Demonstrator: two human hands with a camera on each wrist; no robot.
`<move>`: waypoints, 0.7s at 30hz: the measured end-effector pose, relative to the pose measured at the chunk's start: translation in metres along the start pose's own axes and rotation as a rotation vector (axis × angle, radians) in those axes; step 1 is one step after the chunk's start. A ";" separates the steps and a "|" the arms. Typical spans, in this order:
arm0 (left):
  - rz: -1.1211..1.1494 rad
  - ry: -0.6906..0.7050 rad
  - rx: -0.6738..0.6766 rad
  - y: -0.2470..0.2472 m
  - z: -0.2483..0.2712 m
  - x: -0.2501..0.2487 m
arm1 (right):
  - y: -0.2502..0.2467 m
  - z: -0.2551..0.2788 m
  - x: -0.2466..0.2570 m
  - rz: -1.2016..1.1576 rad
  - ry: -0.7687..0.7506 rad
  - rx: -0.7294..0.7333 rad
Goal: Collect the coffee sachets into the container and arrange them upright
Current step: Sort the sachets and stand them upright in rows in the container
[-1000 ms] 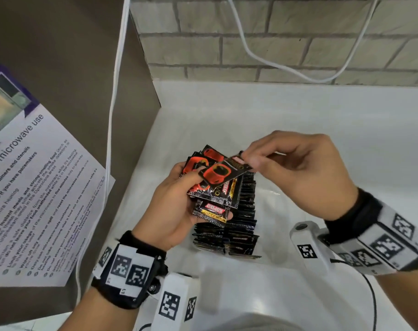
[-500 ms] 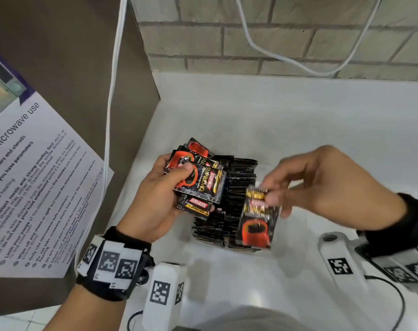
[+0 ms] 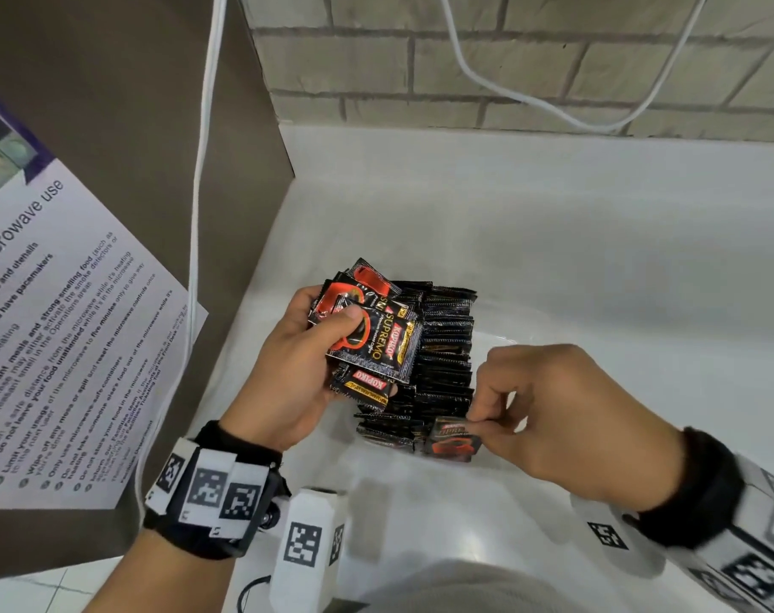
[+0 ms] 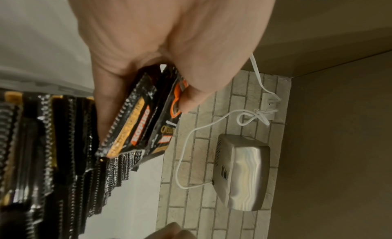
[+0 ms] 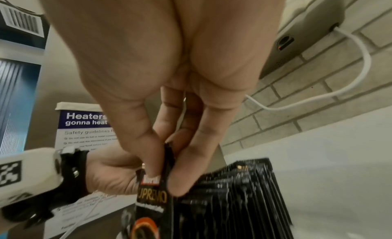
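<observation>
Right hand (image 3: 548,409) has moved down from beside the left-hand stack and now pinches one sachet (image 3: 453,440) by its top edge, upright, at the near end of the standing row (image 3: 442,347), just below its fingertips. Left hand (image 3: 296,369) still grips a fan of sachets (image 3: 376,342), just left of the row. Judgement: insertion nearly complete, fan still to go. Container walls not discernible.

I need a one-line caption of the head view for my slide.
Right hand sets a single sachet upright at the near end of the packed row; left hand holds a fan of sachets.
</observation>
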State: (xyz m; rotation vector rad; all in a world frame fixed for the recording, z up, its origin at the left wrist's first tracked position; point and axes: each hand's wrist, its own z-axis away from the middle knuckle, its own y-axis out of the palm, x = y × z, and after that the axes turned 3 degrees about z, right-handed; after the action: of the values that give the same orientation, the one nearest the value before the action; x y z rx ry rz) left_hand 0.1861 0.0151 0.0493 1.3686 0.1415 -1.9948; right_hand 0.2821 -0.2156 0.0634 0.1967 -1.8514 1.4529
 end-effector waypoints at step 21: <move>-0.005 0.029 0.034 -0.005 0.000 -0.001 | 0.029 0.024 -0.018 -0.245 0.227 0.089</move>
State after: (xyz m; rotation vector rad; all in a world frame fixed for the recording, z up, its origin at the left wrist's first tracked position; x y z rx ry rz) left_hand 0.1834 0.0198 0.0490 1.4206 0.1250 -1.9903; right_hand 0.2674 -0.2327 0.0282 0.2797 -1.5256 1.3289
